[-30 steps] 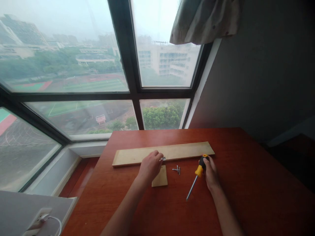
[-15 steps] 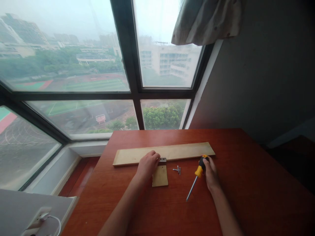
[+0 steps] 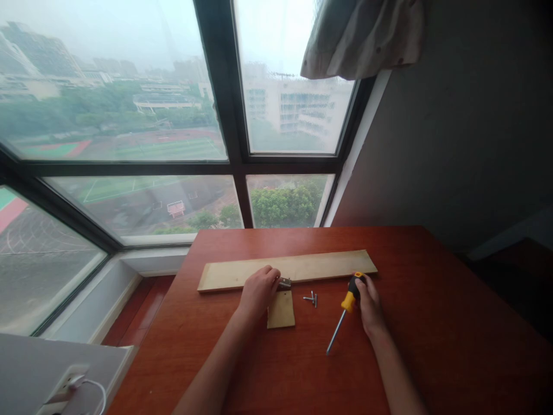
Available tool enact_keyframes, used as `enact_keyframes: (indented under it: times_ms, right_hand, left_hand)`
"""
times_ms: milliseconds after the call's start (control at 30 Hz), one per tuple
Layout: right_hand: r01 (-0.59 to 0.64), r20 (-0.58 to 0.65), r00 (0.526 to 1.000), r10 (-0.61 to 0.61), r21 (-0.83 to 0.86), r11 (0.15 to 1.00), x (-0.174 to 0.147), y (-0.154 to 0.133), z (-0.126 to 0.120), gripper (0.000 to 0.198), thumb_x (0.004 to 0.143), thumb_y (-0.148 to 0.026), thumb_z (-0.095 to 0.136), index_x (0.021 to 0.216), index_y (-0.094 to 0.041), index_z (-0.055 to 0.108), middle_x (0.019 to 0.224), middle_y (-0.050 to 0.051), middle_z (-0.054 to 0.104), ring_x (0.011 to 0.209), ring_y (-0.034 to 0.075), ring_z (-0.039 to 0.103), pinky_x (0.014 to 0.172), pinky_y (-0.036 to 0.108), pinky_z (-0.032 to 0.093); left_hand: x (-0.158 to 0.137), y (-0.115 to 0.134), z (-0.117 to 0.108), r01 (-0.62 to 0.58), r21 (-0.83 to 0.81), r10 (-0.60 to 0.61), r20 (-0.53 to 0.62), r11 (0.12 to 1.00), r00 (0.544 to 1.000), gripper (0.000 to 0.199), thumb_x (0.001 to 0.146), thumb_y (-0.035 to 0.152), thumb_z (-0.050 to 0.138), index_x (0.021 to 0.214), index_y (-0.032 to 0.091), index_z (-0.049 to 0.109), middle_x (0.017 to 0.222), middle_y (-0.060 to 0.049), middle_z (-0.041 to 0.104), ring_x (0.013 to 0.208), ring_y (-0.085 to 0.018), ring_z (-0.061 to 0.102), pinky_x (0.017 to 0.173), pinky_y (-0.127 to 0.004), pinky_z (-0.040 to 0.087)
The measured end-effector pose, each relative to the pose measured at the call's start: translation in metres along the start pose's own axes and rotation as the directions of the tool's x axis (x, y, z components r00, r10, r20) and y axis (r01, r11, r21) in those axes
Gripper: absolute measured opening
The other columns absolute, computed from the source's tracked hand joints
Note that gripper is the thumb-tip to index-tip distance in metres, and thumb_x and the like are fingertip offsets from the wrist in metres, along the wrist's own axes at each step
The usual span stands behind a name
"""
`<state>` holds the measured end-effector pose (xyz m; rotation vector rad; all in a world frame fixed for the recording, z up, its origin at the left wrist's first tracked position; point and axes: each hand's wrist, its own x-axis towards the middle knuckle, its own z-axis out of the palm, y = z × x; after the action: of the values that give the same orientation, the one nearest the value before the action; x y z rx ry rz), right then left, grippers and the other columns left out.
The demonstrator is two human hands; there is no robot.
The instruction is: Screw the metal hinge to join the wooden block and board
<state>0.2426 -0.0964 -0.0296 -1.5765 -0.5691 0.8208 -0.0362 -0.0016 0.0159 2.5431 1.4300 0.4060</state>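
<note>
My left hand (image 3: 260, 286) pinches a small metal hinge (image 3: 284, 283) where a short wooden piece meets the near edge of a long board. The long pale board (image 3: 319, 266) lies across the table. Below the hinge, the short wooden piece (image 3: 281, 311) lies flat, with a small dark hole near its top; my hand covers its upper left corner. Several screws (image 3: 311, 298) lie loose just right of it. In my right hand (image 3: 370, 302) is a screwdriver (image 3: 348, 302) with a yellow and black handle, its shaft slanting down to the left.
The reddish-brown table (image 3: 328, 380) has its far edge by a large window with a dark frame (image 3: 235, 167). A grey wall (image 3: 453, 144) rises to the right. At the lower left is a wall socket (image 3: 69, 383) with a white plug and cable.
The hinge has tilted slightly in my left fingers. My right hand and the screwdriver stay almost where they were; the boards and screws have not moved.
</note>
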Motion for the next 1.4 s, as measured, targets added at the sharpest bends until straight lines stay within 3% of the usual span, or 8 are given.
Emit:
enact_keyframes:
  times_ms: [267,533,700,800,1000,1167,1400]
  right_hand:
    - [-0.011,0.006,1.0,0.011,-0.009,1.0,0.0,0.0,0.0,0.049,0.078,-0.058,0.055,0.114,-0.025,0.056,0.089,0.002,0.054,0.071,0.017,0.049,0.047,0.021,0.037]
    - [-0.01,-0.005,1.0,0.01,0.005,1.0,0.0,-0.001,0.0,0.048,0.075,-0.058,0.057,0.111,-0.025,0.058,0.086,0.0,0.056,0.07,0.017,0.05,0.048,0.023,0.038]
    - [0.002,-0.002,1.0,-0.002,0.002,1.0,0.001,-0.001,0.001,0.049,0.075,-0.058,0.057,0.111,-0.024,0.058,0.086,0.001,0.056,0.07,0.017,0.05,0.048,0.023,0.038]
    - [0.008,-0.002,1.0,-0.008,0.01,1.0,0.0,-0.001,0.0,0.05,0.075,-0.057,0.058,0.112,-0.024,0.058,0.086,0.001,0.055,0.07,0.017,0.05,0.048,0.023,0.039]
    - [0.006,-0.002,1.0,-0.006,0.008,1.0,-0.001,-0.003,0.0,0.05,0.074,-0.056,0.059,0.111,-0.023,0.059,0.083,0.0,0.056,0.068,0.017,0.05,0.048,0.023,0.038]
    - [0.02,0.006,1.0,-0.02,0.005,1.0,0.0,-0.002,0.0,0.048,0.075,-0.056,0.058,0.11,-0.024,0.059,0.085,0.0,0.057,0.07,0.018,0.05,0.048,0.023,0.038]
    - [0.002,0.006,1.0,-0.002,0.005,1.0,-0.001,-0.004,0.001,0.047,0.074,-0.055,0.058,0.11,-0.024,0.059,0.087,0.001,0.059,0.072,0.019,0.052,0.05,0.024,0.039]
  left_hand:
    - [0.0,-0.001,-0.002,-0.038,-0.044,0.037,-0.022,0.998,0.999,0.015,0.092,0.027,0.047,0.088,0.023,0.06,0.092,-0.002,0.062,0.08,-0.016,0.058,0.065,-0.025,0.037]
    - [0.001,0.006,-0.01,0.024,-0.116,-0.029,-0.034,0.993,0.999,0.017,0.095,0.027,0.041,0.092,0.023,0.057,0.092,-0.002,0.064,0.081,-0.017,0.059,0.067,-0.026,0.039]
    - [-0.003,0.018,-0.003,0.003,-0.183,0.01,0.067,0.983,0.998,0.01,0.092,0.028,0.049,0.09,0.023,0.057,0.086,0.0,0.067,0.076,-0.016,0.06,0.065,-0.024,0.038]
    - [-0.004,0.027,-0.001,-0.003,-0.135,0.023,0.151,0.991,0.988,0.008,0.09,0.028,0.051,0.088,0.024,0.058,0.083,0.0,0.067,0.075,-0.017,0.06,0.062,-0.025,0.036]
    - [-0.002,0.036,-0.007,-0.084,-0.034,0.088,0.165,0.996,0.982,0.007,0.089,0.025,0.051,0.087,0.022,0.057,0.098,-0.005,0.061,0.087,-0.018,0.058,0.071,-0.026,0.04]
    - [-0.001,0.036,-0.005,-0.115,0.042,0.1,0.261,0.992,0.96,0.009,0.089,0.017,0.047,0.09,0.021,0.056,0.097,-0.007,0.059,0.088,-0.02,0.057,0.074,-0.029,0.042]
    - [0.0,0.033,-0.006,-0.136,0.06,0.122,0.2,0.989,0.972,0.015,0.09,0.012,0.044,0.093,0.022,0.054,0.097,-0.006,0.059,0.088,-0.02,0.056,0.073,-0.029,0.041]
